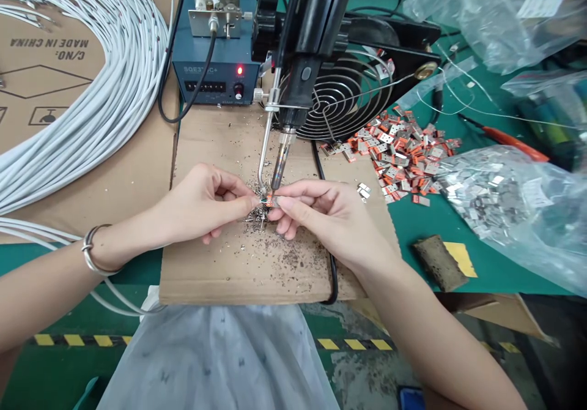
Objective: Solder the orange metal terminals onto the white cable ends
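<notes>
The right hand (pixel 321 214) pinches a tiny orange and silver plug (pixel 270 201) between its thumb and first finger, with the other fingers curled under. The left hand (pixel 211 205) has its thumb and first finger pressed together at the plug's nine o'clock end, but what sits between them is too small to tell. The plug is right in the middle, between both hands. At twelve o'clock, a hot iron (pixel 284 147) points its tip down at the plug, and I can't tell if they touch. A bent metal tube (pixel 266 144) comes down just beside it. Under the hands is brown cardboard (pixel 206 269) with lots of little crumbs (pixel 293 254) on it. Farther out, a blue box (pixel 215 79) with a red light (pixel 239 70) stands at eleven o'clock, and a round fan (pixel 330 101) at one. A heap of orange and silver plugs (pixel 408 159) lies between two and three. At three is a see-through bag (pixel 545 208) of shiny bits. A dirty sponge (pixel 439 262) lies between three and four. White cables (pixel 137 85) curve around at ten.
</notes>
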{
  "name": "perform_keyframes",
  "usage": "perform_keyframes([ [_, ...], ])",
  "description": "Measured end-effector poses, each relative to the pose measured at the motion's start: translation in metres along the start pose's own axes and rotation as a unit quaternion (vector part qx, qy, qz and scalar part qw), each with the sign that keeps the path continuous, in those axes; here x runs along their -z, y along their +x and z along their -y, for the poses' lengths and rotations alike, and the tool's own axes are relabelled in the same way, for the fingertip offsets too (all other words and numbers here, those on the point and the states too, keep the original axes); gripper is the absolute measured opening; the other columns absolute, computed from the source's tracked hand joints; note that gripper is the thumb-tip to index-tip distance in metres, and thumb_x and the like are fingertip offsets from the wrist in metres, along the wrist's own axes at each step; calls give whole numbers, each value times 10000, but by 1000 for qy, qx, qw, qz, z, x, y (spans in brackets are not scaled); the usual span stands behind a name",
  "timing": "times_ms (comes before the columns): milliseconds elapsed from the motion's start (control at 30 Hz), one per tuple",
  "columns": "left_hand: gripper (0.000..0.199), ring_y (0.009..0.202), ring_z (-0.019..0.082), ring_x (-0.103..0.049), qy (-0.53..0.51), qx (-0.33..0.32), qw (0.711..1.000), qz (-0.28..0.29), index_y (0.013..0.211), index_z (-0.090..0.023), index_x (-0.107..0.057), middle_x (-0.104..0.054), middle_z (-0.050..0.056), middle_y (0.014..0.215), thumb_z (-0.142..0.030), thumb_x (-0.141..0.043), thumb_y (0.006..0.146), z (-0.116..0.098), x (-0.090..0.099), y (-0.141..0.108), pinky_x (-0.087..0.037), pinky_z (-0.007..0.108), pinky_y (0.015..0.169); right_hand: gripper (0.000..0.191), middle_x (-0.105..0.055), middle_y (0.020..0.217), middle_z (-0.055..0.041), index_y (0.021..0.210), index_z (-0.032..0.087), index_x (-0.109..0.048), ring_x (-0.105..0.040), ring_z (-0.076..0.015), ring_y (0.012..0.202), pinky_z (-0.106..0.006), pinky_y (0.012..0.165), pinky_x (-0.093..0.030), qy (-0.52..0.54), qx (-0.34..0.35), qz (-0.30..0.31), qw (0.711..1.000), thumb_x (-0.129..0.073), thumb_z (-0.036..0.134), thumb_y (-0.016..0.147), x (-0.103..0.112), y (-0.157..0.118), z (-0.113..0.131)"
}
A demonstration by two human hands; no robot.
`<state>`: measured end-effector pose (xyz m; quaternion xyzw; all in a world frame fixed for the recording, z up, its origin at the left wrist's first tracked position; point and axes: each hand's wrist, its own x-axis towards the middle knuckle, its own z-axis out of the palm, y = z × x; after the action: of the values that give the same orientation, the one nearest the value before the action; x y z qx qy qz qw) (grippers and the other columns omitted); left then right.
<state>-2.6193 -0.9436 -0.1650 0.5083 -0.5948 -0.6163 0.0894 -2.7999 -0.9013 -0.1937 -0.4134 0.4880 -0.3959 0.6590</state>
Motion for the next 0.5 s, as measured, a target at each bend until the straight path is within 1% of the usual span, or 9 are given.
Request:
perform_keyframes([
  [167, 115, 318, 39, -432, 9, 9, 1000, 4, 756, -134, -644, -472, -57, 475, -232, -586, 772, -3, 0, -1, -375, 121, 257, 124, -687, 641, -14, 803, 151, -674, -607, -76, 506, -173, 469, -515, -5, 6, 1, 1000, -696, 247, 727, 0, -1, 0],
  [333, 123, 320, 40, -426, 9, -3, 1000, 3, 759, -127, -642, -454, -62, 452, -230, -578, 780, -4, -1, -4, -374, 119, 256, 142, -688, 651, -19, 797, 142, -656, -608, -77, 506, -175, 469, -515, -13, 7, -3, 1000, -700, 257, 725, -1, -2, 2],
  [500, 111, 315, 38, -428, -3, 0, 1000, 5, 766, -125, -649, -463, -63, 458, -221, -595, 764, -5, -2, -6, -377, 116, 255, 134, -691, 648, -19, 780, 147, -641, -611, -77, 492, -171, 452, -512, -5, 8, 9, 1000, -694, 260, 734, 0, -2, 2],
])
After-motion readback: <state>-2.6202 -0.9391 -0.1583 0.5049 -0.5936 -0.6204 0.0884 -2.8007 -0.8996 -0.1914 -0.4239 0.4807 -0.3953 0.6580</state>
